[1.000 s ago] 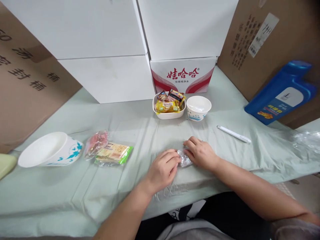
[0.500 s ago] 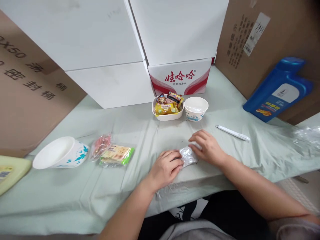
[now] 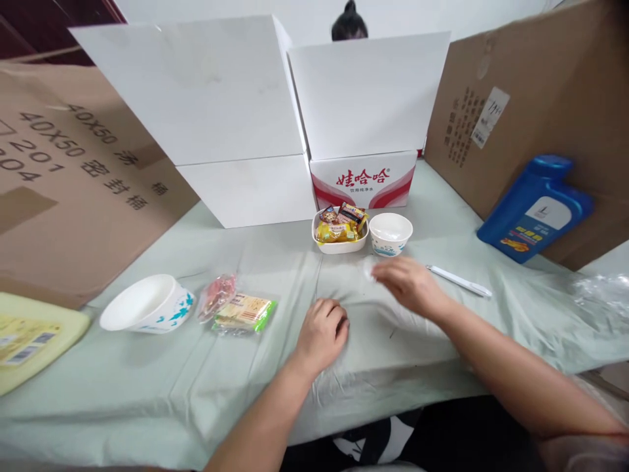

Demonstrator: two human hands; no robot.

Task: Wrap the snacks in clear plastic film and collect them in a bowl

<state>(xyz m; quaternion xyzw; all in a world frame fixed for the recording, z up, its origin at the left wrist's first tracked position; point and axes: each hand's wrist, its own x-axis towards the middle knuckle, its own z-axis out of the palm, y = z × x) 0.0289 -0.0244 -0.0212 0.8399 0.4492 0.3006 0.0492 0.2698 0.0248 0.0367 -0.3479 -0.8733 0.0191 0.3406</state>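
Observation:
My right hand (image 3: 410,283) is just above the tablecloth, its fingers pressed together on a small clear plastic packet (image 3: 368,270). Only a whitish, blurred edge of the packet shows past the fingertips; the hand hides the remainder. My left hand (image 3: 324,331) rests on the cloth with its fingers loosely curled, and no object shows in it. Beyond the right hand stand a small paper bowl (image 3: 390,244) with clear plastic inside and a white tray (image 3: 340,248) of wrapped snacks (image 3: 339,231). A white pen-like cutter (image 3: 459,280) lies to the right.
On the left are a tilted paper bowl (image 3: 142,308), a pink packet (image 3: 217,296), a green-edged cracker packet (image 3: 246,313) and a yellow container (image 3: 37,341). White boxes (image 3: 246,92) and cartons (image 3: 521,131) wall the back. A blue bottle (image 3: 535,210) leans right; a person's head (image 3: 349,25) shows behind.
The shiny packet that lay between both hands has left the left hand and is at my right fingertips, farther forward. My left hand stays near its place, more curled. The view has tilted up.

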